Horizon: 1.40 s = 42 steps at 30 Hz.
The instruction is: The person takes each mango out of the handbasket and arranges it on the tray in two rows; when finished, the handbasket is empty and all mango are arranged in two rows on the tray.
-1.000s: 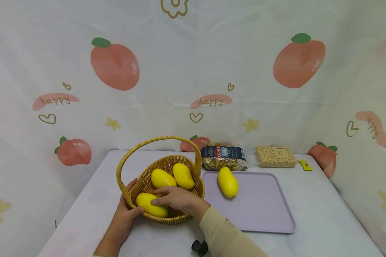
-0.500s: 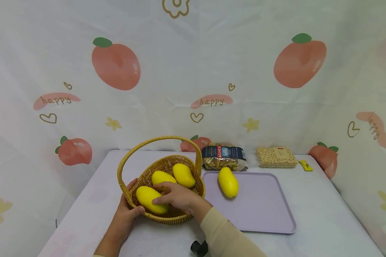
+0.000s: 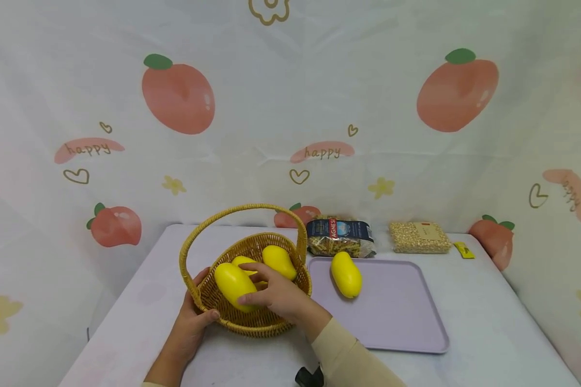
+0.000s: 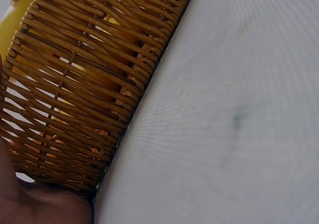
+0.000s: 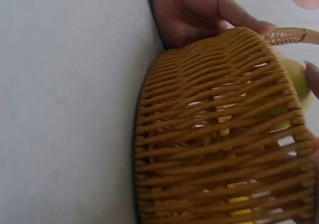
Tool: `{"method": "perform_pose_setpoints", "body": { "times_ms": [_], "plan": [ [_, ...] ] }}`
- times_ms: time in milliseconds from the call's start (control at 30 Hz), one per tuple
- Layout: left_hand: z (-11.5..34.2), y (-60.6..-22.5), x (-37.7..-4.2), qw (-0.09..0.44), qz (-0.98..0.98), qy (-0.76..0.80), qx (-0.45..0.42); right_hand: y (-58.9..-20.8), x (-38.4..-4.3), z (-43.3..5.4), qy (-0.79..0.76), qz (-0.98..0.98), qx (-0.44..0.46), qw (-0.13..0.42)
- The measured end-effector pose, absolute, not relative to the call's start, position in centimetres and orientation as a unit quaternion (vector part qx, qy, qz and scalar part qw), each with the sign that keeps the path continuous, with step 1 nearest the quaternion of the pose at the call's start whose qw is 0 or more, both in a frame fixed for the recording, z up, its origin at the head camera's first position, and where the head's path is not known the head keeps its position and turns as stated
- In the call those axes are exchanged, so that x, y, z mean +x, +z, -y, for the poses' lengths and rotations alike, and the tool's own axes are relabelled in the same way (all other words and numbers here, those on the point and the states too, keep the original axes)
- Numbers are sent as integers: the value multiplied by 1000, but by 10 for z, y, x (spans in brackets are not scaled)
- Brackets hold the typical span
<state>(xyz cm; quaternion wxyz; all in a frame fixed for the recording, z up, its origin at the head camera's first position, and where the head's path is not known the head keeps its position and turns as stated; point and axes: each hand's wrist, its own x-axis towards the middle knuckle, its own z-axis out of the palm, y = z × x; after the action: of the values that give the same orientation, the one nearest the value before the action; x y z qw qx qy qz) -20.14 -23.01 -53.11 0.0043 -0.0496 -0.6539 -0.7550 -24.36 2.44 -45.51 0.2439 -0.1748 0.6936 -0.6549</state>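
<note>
A wicker basket [image 3: 256,329] with a tall hoop handle stands on the table, left of the tray. My left hand [image 3: 190,325] grips its left side, thumb over the rim. In the left wrist view the woven wall [image 4: 75,84] fills the upper left. My right hand [image 3: 283,295] reaches into the basket and holds a yellow mango [image 3: 232,285] between thumb and fingers, tilted up at the basket's left part. Behind it lie a second mango [image 3: 244,261], partly covered by the fingers, and a third mango [image 3: 278,260] at the right.
A lilac tray [image 3: 392,317] lies to the right, with one mango [image 3: 346,275] on its far left part. At the table's back are a pasta bag [image 3: 341,237], a pack of grain [image 3: 419,237] and a small yellow sachet [image 3: 463,250]. A black object [image 3: 310,376] shows by the right sleeve.
My right hand has raised the held mango and tipped it more upright, moving slightly up and right. My left hand keeps its grip on the basket. The head view has shifted a little.
</note>
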Motion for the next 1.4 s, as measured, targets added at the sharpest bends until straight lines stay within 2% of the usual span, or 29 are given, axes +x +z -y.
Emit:
{"method": "perform_pose_setpoints", "body": {
  "times_ms": [167, 700, 1033, 1400],
  "plan": [
    [229, -531, -200, 7, 651, -758, -48, -449, -234, -38, -672, -685, -182, 217],
    [232, -536, -203, 7, 630, -773, -80, -443, -196, -115, -732, -605, -231, 211],
    [233, -534, -201, 3, 626, -775, -83, -431, -195, -160, -745, -592, -279, 127],
    [233, -536, -202, 0, 625, -775, -89, -424, -203, -200, -719, -654, -235, 33]
  ]
}}
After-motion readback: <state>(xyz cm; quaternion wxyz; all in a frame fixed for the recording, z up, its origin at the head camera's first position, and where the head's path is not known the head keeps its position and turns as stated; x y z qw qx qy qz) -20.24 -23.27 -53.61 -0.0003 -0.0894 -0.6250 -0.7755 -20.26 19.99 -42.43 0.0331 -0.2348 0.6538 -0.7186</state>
